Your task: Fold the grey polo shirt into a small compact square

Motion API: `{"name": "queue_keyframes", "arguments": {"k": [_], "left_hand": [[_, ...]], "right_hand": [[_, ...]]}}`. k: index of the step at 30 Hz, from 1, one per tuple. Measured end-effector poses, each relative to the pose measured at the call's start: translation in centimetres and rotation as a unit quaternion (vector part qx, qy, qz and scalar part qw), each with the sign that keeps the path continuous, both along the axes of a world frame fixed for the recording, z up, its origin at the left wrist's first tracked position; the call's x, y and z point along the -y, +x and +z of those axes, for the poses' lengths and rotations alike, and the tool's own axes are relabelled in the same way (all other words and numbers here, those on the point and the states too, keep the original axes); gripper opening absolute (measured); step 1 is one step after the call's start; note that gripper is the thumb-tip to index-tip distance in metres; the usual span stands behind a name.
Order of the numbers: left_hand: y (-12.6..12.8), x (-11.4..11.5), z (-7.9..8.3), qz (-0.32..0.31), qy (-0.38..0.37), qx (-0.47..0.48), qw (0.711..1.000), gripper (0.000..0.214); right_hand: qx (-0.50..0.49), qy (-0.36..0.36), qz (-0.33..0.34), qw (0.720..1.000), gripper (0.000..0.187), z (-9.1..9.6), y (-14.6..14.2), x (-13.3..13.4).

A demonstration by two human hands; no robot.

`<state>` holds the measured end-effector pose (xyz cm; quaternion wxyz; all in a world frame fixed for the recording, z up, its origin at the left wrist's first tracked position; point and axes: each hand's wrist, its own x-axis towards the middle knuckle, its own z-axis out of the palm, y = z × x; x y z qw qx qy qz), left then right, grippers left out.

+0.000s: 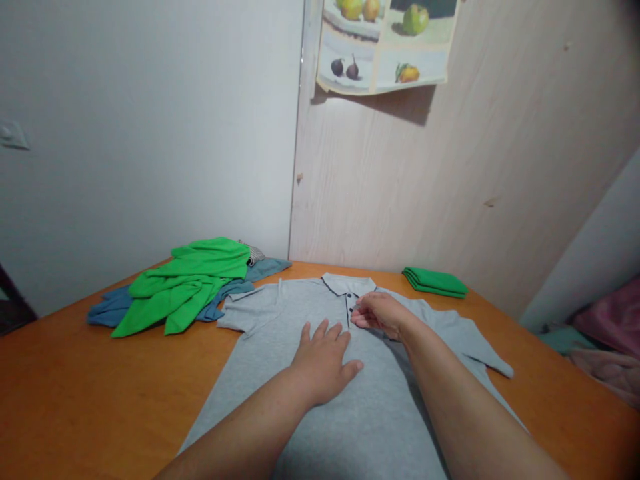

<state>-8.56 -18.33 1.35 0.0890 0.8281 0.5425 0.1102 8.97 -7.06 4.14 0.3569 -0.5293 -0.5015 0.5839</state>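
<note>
A light grey short-sleeved polo shirt lies spread face up on the orange table, its collar at the far end. Dark buttons run down its placket. My left hand rests flat on the chest of the shirt, fingers spread, holding nothing. Just right of the buttons, my right hand has its fingers bent together at the placket's edge and appears to pinch the cloth there. The fingertips partly cover that edge.
A loose heap of bright green cloth over blue cloth lies at the left. A folded green cloth sits at the back right. Walls stand behind the orange table. Pink fabric lies beyond its right edge.
</note>
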Motion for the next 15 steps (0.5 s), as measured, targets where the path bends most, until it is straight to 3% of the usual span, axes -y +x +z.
{"name": "queue_keyframes", "arguments": {"k": [5,9,13,15], "left_hand": [[0.0,-0.1,-0.1,-0.001,-0.001,0.008,1.000,0.068],[0.0,-0.1,-0.1,-0.001,0.004,0.015,1.000,0.067],[0.0,0.0,-0.2,0.001,0.007,0.016,1.000,0.067],[0.0,0.0,-0.3,0.003,0.003,0.013,1.000,0.068]], "right_hand": [[0.022,0.037,-0.003,0.999,0.006,-0.8,0.1,-0.3],[0.081,0.110,-0.010,0.991,0.006,-1.2,-0.1,-0.7],[0.202,0.219,-0.051,0.953,0.014,-1.7,0.2,-1.4],[0.268,0.260,-0.036,0.927,0.012,-2.1,0.2,-1.4]]}}
